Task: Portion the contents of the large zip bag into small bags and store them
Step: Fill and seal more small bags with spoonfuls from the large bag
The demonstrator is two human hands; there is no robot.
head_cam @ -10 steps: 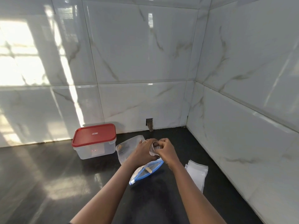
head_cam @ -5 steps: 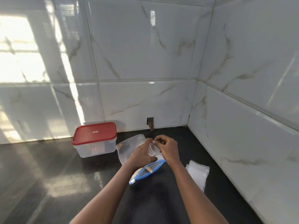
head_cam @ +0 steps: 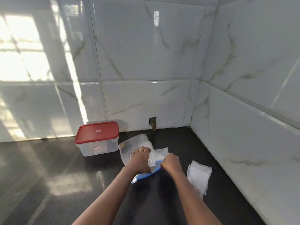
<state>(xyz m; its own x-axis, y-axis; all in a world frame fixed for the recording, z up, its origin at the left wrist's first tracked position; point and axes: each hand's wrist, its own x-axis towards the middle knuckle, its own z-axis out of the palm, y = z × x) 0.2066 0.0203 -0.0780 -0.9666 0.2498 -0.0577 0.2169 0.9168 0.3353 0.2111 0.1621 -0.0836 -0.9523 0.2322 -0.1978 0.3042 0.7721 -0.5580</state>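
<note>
While the big bag point(head_cam: 129, 145) lies flat on the counter point(head_cam: 65, 176) straight ahead of the person, with its blue zip point(head_cam: 144, 175) at the six o'clock end and a few brownish bits point(head_cam: 122, 145) showing through the plastic near ten o'clock, the step in hand looks to be opening one small bag point(head_cam: 160, 153) for filling. That small bag rests across the big bag's three o'clock side. The left hand point(head_cam: 140, 161), ring on one finger, is curled around its left edge. The right hand point(head_cam: 170, 163) is closed in a tight pinch at its near edge, just beside the zip. Whether that pinch also catches the zip I cannot tell.

To do this well, I judge that each hand should hold one wall of the mouth only and pull gently apart. Thin film clings and may tear or slip.

Outward from there, a stack point(head_cam: 198, 174) of spare small bags lies at four o'clock, near the right forearm, which could brush it. A red-lidded box point(head_cam: 97, 138) stands at ten o'clock, shut, and it would need opening before storing. At twelve o'clock a small hole point(head_cam: 153, 123) breaks the tiled wall point(head_cam: 146, 62).
</note>
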